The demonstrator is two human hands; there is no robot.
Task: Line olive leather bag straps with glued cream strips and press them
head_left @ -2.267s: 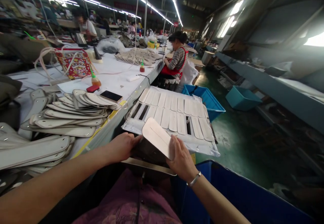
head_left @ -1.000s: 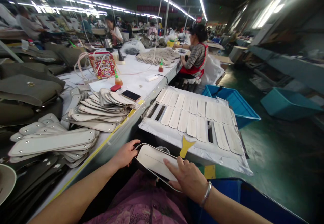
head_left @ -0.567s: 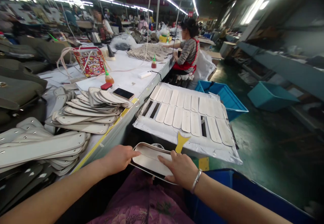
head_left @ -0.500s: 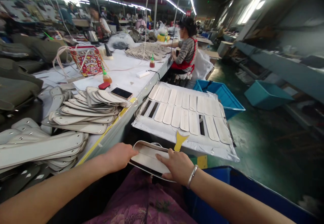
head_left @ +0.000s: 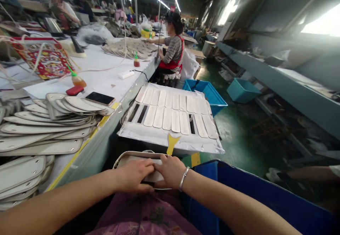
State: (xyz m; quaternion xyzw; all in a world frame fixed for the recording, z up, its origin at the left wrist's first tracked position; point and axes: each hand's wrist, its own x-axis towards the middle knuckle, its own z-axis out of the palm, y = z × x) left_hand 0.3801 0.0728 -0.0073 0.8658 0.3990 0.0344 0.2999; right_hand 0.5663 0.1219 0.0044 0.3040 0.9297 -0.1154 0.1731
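Over my lap lies a white panel [head_left: 124, 158] with a curved, raised rim and a dark gap along its near side. My left hand [head_left: 134, 174] lies across its middle with fingers bent over it. My right hand [head_left: 171, 173], with a silver bangle at the wrist, grips its right part. The fingertips of both hands nearly meet. Much of the panel is hidden beneath them. Just beyond, a white-covered board [head_left: 148, 132] carries rows of white rounded strips [head_left: 167, 118], and a yellow forked tab [head_left: 172, 143] sticks out at its near edge.
On the white table [head_left: 103, 75] at left lie stacked white straps [head_left: 53, 121], a phone [head_left: 100, 98], a red case [head_left: 74, 91] and a glue bottle [head_left: 77, 80]. A blue bin [head_left: 239, 189] stands at my right, with a lighter bin [head_left: 212, 96] beyond. A co-worker [head_left: 174, 47] sits farther along the table.
My left hand has moved right from the panel's left edge to its middle, beside my right hand. The view has turned to the right.
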